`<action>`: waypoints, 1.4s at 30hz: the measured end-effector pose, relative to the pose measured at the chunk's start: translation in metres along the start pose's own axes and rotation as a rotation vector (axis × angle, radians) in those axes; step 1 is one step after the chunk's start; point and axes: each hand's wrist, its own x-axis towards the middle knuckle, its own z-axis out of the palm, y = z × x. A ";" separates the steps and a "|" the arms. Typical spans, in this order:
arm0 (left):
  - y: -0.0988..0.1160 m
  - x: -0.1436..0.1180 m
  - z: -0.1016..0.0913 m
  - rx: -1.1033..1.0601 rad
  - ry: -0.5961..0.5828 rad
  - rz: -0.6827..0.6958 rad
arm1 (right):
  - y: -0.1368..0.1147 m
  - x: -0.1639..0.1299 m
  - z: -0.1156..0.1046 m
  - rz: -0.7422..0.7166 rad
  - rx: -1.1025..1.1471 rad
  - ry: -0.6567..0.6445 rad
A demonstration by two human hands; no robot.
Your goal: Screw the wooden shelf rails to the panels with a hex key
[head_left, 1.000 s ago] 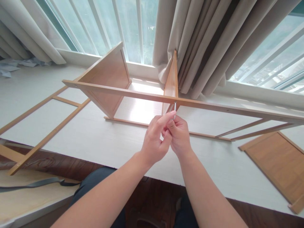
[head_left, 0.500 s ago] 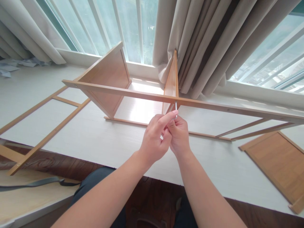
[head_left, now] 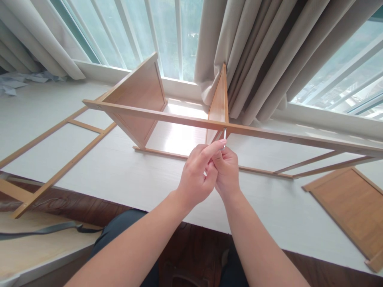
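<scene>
A thin silver hex key (head_left: 225, 134) stands with its upper tip at the underside of the wooden shelf frame's front rail (head_left: 185, 118), where a shelf panel (head_left: 220, 97) meets it. My left hand (head_left: 197, 171) is closed, its index finger stretched along to the key's bend. Pressed up against it, my right hand (head_left: 227, 169) is closed around the lower part of the key. The fingers overlap and hide the key's other end. At the frame's left, a second panel (head_left: 134, 99) joins the same rail.
The frame rests on a white window ledge (head_left: 119, 183). A loose wooden panel (head_left: 350, 207) lies at right, and a ladder-like wooden frame (head_left: 68, 167) at left. Behind are curtains (head_left: 254, 52) and barred windows. A dark strap (head_left: 50, 229) lies on a pale board at lower left.
The whole view has shifted slightly, so the frame appears a little further right. Both hands keep nearly the same grip on the hex key, whose tip remains at the rail.
</scene>
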 end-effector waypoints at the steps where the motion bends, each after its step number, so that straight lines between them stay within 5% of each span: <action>1: -0.001 -0.001 0.001 -0.005 0.002 -0.002 | 0.000 0.001 -0.001 0.002 -0.001 -0.007; 22: -0.002 -0.011 0.008 -0.088 0.072 -0.010 | -0.009 0.001 -0.005 -0.030 -0.063 -0.024; 30: 0.015 -0.026 0.019 -0.188 0.100 -0.196 | -0.018 -0.003 0.000 -0.055 -0.069 0.071; 42: 0.022 -0.033 0.020 -0.321 0.092 -0.245 | -0.020 -0.006 -0.004 -0.414 -0.252 0.229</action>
